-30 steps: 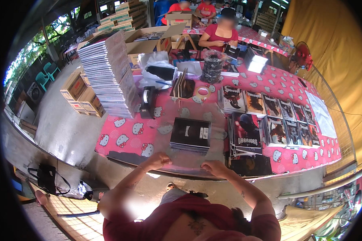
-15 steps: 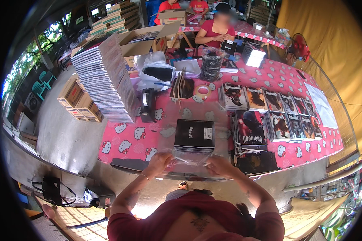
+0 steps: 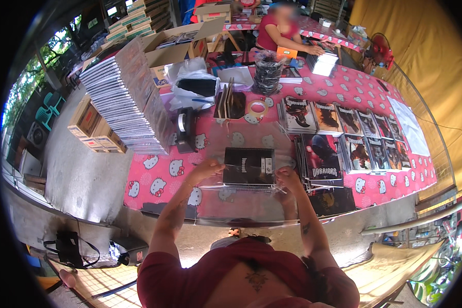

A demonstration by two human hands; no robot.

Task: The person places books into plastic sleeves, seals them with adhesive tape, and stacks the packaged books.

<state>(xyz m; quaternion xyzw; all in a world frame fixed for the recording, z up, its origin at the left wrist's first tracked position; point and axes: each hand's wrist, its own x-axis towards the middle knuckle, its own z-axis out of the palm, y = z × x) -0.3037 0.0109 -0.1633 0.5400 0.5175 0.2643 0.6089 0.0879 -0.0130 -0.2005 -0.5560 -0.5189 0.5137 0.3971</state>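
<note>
Setting: open-sided work area; long table (image 3: 154, 179) under a pink cartoon-cat cloth.
Left hand (image 3: 206, 169): fingers closed, pinching the left edge of a clear plastic sleeve (image 3: 241, 203).
Right hand (image 3: 288, 178): fingers closed on the sleeve's right edge, beside the notebook's lower right corner.
Black spiral notebook (image 3: 249, 166): flat on the cloth between the hands, spiral edge toward the person; whether it is partly inside the sleeve cannot be told.
Technique: judged best to keep the sleeve mouth taut and level, both pinches even, so the corners enter squarely and the film does not crease.
Surroundings: tall stack of notebooks (image 3: 126, 100) to the left; tape dispenser (image 3: 184, 128) behind; illustrated-cover notebooks (image 3: 344, 133) in rows to the right; a second person (image 3: 280, 31) at the far end.
</note>
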